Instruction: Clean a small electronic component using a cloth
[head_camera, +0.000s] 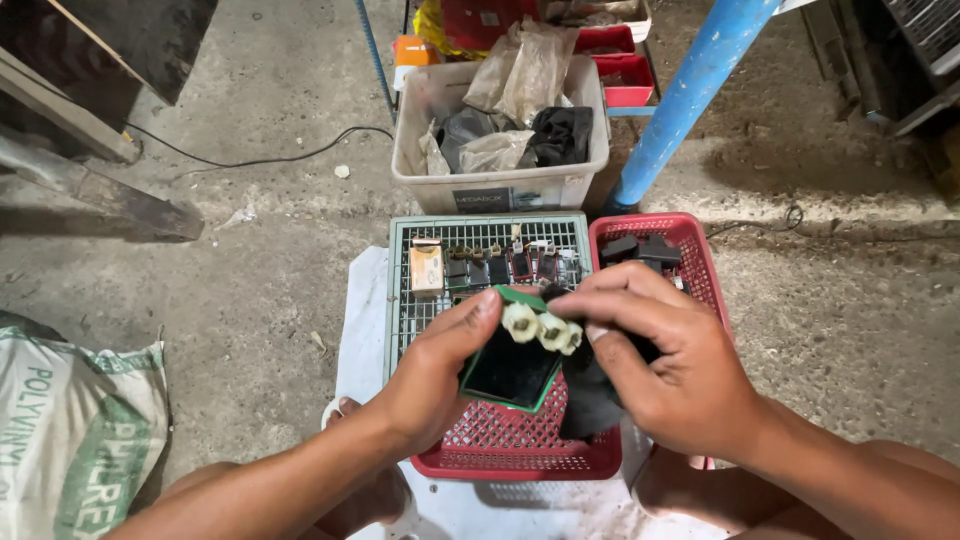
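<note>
Both hands meet over the near red basket (520, 445). At the green-framed black module (510, 370), the left hand (430, 375) grips the left edge, thumb stretched along its top toward the cream plastic connectors (545, 330). From the other side the right hand (665, 365) closes in, fingers curled over the connectors and a black cloth (590, 400) that hangs below the palm.

By its look the module is a small, rigid plastic box, probably light, with stiff edges that give a sure hold; the connectors sit on short leads that seem likely to flex, so the frame looks the safer place to grip. The cloth is soft and limp.

Beyond the hands, a grey-green crate (400, 290) carries a row of small dark parts along its far edge and a tan box (426, 268) near its far left corner. A second red basket (700, 255) stands just beside it, holding black pieces. Farther off sit a white tub (500, 185) of bags and rags and a blue pole (690, 85).

Hidden: the module's underside, its leads beneath the right fingers, and most of the near basket's contents. The row of small parts is too small to identify.
</note>
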